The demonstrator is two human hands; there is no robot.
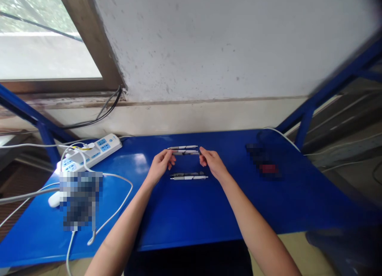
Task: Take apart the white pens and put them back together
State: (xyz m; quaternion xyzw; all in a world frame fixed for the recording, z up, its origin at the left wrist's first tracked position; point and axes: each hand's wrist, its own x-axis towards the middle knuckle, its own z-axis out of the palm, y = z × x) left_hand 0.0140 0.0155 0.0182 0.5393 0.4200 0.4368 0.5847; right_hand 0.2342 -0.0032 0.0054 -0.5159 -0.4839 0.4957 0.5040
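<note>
Between my two hands a white and grey pen [185,153] is held level, one end in each hand. My left hand [162,162] pinches its left end, and my right hand [210,159] pinches the right end. Just beyond it lies another white pen [182,147] on the blue table, running the same way. Nearer to me, below the hands, a dark grey pen [186,174] and a white pen [189,178] rest side by side, roughly parallel to the held one.
A white power strip [112,142] with plugs and cables stands at the table's back left. White cords [131,184] loop over the left side near a blurred item [81,200]. Another blurred dark and red item [264,162] lies right. Blue frame bars [304,127] flank the blue table [191,216].
</note>
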